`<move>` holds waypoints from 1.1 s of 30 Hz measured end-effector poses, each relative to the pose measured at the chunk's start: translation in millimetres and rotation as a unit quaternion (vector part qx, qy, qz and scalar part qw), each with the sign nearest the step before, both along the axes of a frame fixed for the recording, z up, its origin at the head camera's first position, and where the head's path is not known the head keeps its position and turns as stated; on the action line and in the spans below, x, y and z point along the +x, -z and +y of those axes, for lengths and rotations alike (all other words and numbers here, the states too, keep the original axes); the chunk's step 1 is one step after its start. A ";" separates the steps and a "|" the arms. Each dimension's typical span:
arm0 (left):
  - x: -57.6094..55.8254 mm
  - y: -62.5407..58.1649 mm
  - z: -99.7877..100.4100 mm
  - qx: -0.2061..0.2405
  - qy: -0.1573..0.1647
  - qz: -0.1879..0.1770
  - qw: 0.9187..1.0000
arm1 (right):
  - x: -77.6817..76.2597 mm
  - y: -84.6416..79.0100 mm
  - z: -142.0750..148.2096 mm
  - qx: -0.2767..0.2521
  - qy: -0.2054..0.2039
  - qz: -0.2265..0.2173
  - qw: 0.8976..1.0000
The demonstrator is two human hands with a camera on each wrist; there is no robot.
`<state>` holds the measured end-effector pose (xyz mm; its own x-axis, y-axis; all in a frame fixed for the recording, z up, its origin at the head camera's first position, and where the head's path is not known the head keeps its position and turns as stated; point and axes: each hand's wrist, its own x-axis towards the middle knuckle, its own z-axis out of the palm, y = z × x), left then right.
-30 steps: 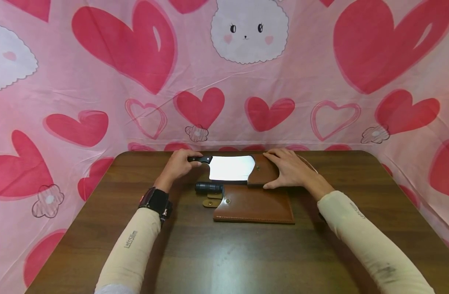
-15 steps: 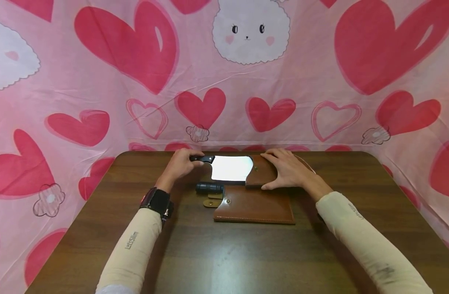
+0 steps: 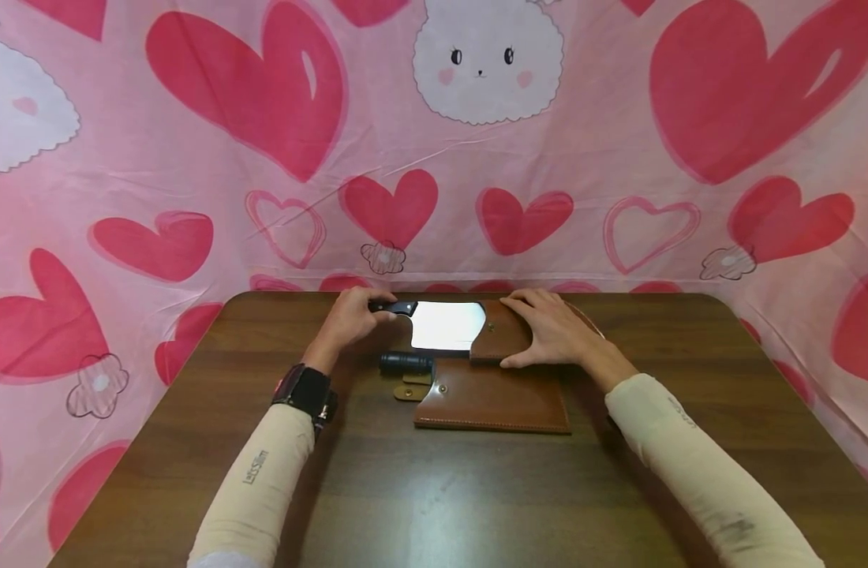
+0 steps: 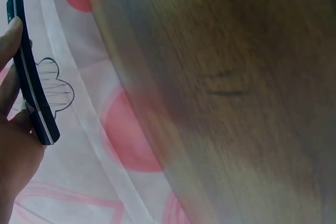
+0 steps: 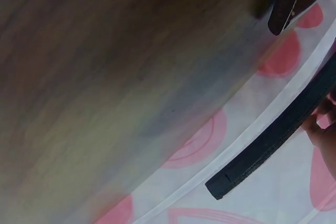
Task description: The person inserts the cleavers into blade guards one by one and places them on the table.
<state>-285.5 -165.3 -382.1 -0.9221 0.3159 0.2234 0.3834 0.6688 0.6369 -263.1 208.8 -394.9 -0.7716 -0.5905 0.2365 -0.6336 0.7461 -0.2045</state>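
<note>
My left hand [image 3: 350, 322] grips the black riveted handle of a cleaver [image 3: 444, 325] near the table's back edge. The broad shiny blade points right, its front part hidden inside a brown leather sheath [image 3: 492, 335]. From the other side, my right hand [image 3: 560, 330] holds that sheath, thumb at the near edge and fingers at the far edge. In the left wrist view the cleaver's handle [image 4: 34, 82] lies between thumb and fingers. The sheath's dark edge [image 5: 273, 135] shows in the right wrist view, with fingertips behind it.
A second brown leather sheath [image 3: 491, 402] lies flat on the wooden table [image 3: 434, 497], just in front of the cleaver. A black flashlight [image 3: 404, 363] and snap straps [image 3: 410, 392] are at its left end. A pink heart-print cloth [image 3: 391, 134] hangs behind.
The sheath in my right hand has slid left over the blade while the cleaver has shifted slightly right. Less of the blade shows now. The second sheath and flashlight stay put.
</note>
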 end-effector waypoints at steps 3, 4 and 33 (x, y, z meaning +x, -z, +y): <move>0.8 0.0 2.1 0.002 0.002 0.000 1.000 | 1.1 0.7 -1.4 -0.002 0.001 0.000 1.000; 0.5 0.4 2.8 0.002 0.003 0.002 1.000 | 1.5 1.2 -1.7 -0.002 0.002 0.001 1.000; -0.5 4.6 12.0 -0.002 0.004 0.034 0.999 | 4.0 2.6 -10.8 -0.006 -0.003 -0.003 1.000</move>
<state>-286.0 -153.2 -386.7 -0.9022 0.3240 0.2846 0.4312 0.6687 0.6057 -259.2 198.1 -397.4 -0.7689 -0.5930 0.2391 -0.6376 0.7393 -0.2165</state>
